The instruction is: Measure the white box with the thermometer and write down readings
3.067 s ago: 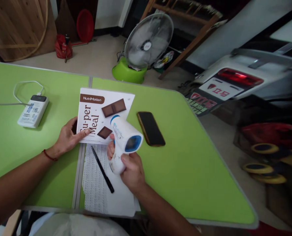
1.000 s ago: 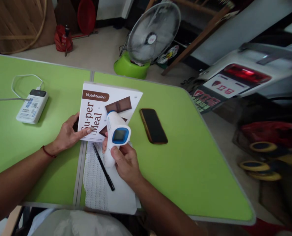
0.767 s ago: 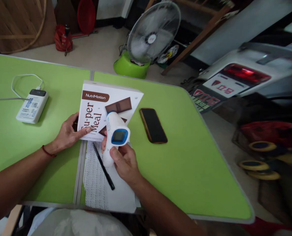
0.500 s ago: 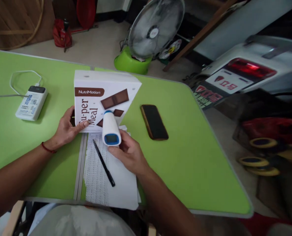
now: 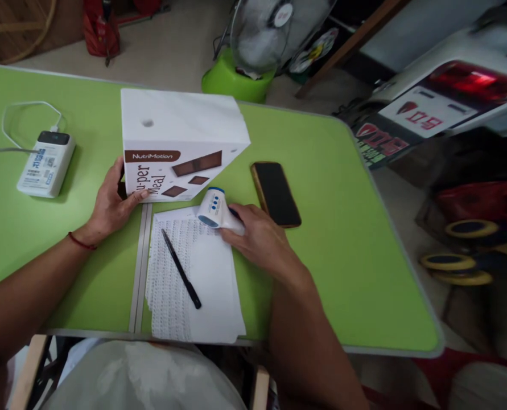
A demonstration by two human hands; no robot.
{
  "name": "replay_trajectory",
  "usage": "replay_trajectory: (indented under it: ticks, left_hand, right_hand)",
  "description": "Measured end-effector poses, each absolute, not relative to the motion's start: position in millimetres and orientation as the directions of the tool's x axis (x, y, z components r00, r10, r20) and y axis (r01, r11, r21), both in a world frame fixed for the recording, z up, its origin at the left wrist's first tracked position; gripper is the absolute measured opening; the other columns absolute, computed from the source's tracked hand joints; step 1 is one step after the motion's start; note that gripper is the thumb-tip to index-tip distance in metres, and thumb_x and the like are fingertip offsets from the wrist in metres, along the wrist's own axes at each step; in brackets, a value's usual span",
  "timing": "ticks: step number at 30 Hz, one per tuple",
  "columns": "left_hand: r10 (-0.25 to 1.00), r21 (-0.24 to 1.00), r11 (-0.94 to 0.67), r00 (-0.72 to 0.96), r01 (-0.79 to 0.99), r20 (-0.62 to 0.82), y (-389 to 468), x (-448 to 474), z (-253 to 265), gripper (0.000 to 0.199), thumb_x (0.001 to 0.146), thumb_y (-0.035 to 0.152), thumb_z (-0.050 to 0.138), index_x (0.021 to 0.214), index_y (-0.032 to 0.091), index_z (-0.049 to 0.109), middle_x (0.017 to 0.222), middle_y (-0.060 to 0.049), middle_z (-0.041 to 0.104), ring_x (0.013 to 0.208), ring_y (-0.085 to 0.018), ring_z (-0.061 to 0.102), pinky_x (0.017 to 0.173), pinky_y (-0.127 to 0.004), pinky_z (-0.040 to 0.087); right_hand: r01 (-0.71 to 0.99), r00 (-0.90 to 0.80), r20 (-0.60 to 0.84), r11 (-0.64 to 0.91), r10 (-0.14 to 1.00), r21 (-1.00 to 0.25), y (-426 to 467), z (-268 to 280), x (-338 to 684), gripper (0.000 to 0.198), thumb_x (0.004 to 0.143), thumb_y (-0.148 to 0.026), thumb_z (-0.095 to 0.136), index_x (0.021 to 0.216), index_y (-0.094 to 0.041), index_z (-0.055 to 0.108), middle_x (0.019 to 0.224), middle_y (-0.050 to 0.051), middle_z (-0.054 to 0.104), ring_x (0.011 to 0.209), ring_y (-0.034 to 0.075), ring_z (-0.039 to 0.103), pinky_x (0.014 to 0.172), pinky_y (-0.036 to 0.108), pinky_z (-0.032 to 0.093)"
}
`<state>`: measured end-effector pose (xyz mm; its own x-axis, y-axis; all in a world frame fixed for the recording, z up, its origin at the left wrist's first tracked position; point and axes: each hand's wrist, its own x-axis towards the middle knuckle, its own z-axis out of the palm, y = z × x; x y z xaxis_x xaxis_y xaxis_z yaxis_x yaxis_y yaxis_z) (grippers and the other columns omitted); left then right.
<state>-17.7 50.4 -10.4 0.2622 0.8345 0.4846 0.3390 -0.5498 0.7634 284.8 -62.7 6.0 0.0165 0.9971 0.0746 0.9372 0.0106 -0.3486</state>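
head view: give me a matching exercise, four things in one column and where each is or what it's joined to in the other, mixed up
1. pen
2. white box
3. power bank
4. gun-shaped device

A. gripped by the left hand
B. joined to a white cable
C. held in the right hand
D. lying on the paper

Pairs: 1-D, 2-A, 3-B, 4-C

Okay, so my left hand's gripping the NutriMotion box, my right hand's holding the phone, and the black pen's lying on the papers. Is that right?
Not quite: the head view shows your right hand holding the white thermometer, while the phone lies on the green table. Your left hand is gripping the NutriMotion box, and the black pen is lying on the papers.
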Motion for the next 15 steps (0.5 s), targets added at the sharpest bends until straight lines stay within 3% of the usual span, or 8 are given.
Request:
replay_trajectory:
  ticks: [3,6,8,9,11,15]
  left_hand:
    - [0.860,0.798,-0.507,0.255,0.326,0.442,47.8,-16.3,-6.8,0.056,0.091,0.068,0.068,0.121,0.021,0.059,0.126,-0.012,0.066,0.125,-0.033,0.062,0.099,-0.046,0.058]
    - [0.864,0.770,-0.502,0.187,0.394,0.468,44.8,-16.6,-4.9,0.050,0.087,0.063,0.075,0.112,0.022,0.060,0.121,-0.012,0.066,0.120,-0.031,0.062,0.092,-0.045,0.058]
    - [0.880,0.787,-0.456,0.083,0.416,0.467,42.4,-16.5,-3.3,0.051,0.079,0.058,0.084,0.106,0.023,0.059,0.110,-0.010,0.065,0.101,-0.026,0.066,0.075,-0.038,0.058]
    - [0.896,0.814,-0.421,0.043,0.400,0.442,40.7,-16.1,-1.9,0.050,0.076,0.056,0.087,0.100,0.023,0.058,0.099,-0.006,0.065,0.086,-0.022,0.064,0.065,-0.034,0.055]
    - [0.927,0.865,-0.361,0.034,0.349,0.373,35.7,-14.5,2.5,0.045,0.076,0.052,0.087,0.080,0.021,0.054,0.074,0.001,0.057,0.061,-0.013,0.053,0.052,-0.027,0.046]
    - [0.941,0.885,-0.336,0.155,0.323,0.301,19.5,-9.8,14.4,0.056,0.084,0.051,0.079,0.054,0.019,0.045,0.050,0.005,0.043,0.046,-0.008,0.035,0.044,-0.024,0.031]
  right_hand:
    - [0.956,-0.012,0.153,0.057,0.988,-0.287,-62.5,2.5,282.1,0.043,0.082,-0.037,0.070,0.121,-0.017,0.070,0.097,0.015,0.072,0.088,0.033,0.066,0.079,0.047,0.054]
    - [0.956,-0.008,0.321,0.101,0.947,-0.274,-66.0,11.9,270.9,0.040,0.084,-0.036,0.069,0.120,-0.018,0.068,0.105,0.017,0.070,0.099,0.035,0.064,0.082,0.048,0.052]
    - [0.920,-0.029,0.429,0.191,0.903,-0.341,-71.4,20.8,257.2,0.030,0.087,-0.034,0.065,0.113,-0.019,0.066,0.107,0.016,0.070,0.101,0.032,0.064,0.083,0.046,0.052]
    - [0.877,-0.071,0.442,0.267,0.894,-0.399,-74.7,24.3,249.0,0.019,0.090,-0.031,0.062,0.106,-0.021,0.065,0.099,0.012,0.071,0.093,0.028,0.065,0.078,0.041,0.052]
    - [0.787,-0.213,0.347,0.371,0.913,-0.494,-81.5,27.1,232.0,0.010,0.094,-0.032,0.061,0.092,-0.023,0.063,0.080,0.005,0.068,0.070,0.019,0.062,0.064,0.032,0.046]
    - [0.754,-0.367,0.151,0.389,0.918,-0.529,-88.3,21.0,208.1,0.007,0.091,-0.029,0.064,0.090,-0.022,0.065,0.072,0.003,0.068,0.062,0.017,0.058,0.056,0.030,0.038]
